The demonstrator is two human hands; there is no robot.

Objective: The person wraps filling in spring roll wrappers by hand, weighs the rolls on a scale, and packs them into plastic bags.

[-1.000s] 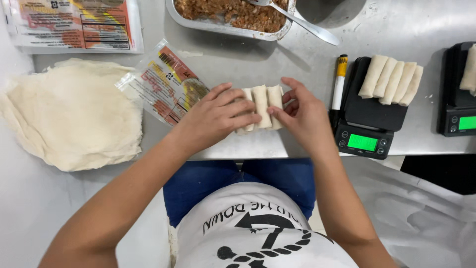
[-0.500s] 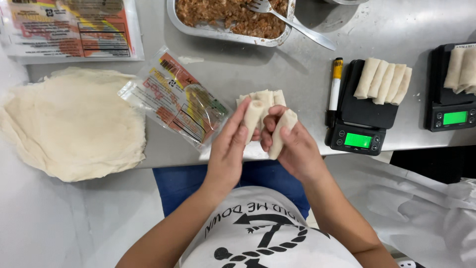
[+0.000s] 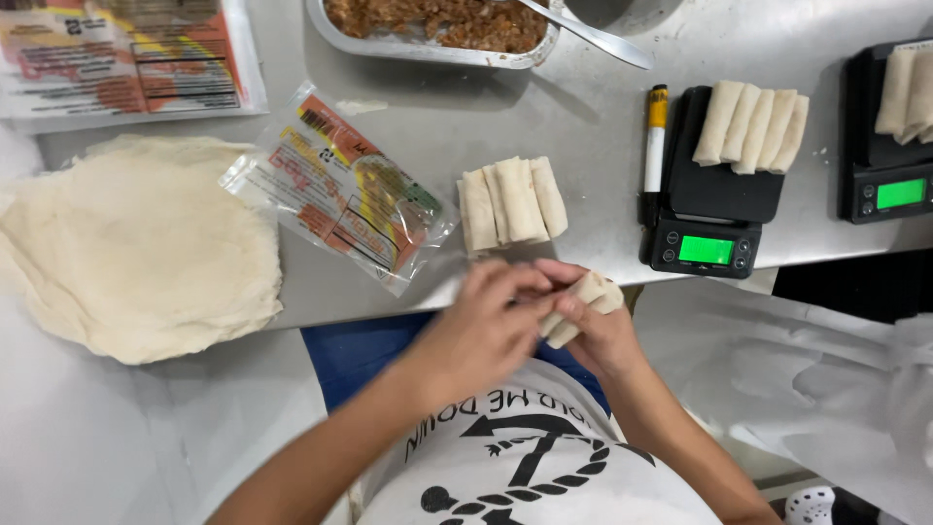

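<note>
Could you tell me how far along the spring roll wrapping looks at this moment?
Done: rolls on the table, four on the near scale, more on the far scale. In hand: the left hand and right hand hold one roll. Left: a stack of wrappers and a tray of filling.

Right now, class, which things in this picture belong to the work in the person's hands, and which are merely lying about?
In use:
left hand
right hand
held roll
finished rolls on the table
wrapper stack
filling tray
near scale bearing rolls

Lying about:
marker pen
clear printed packet
flat printed package
</note>
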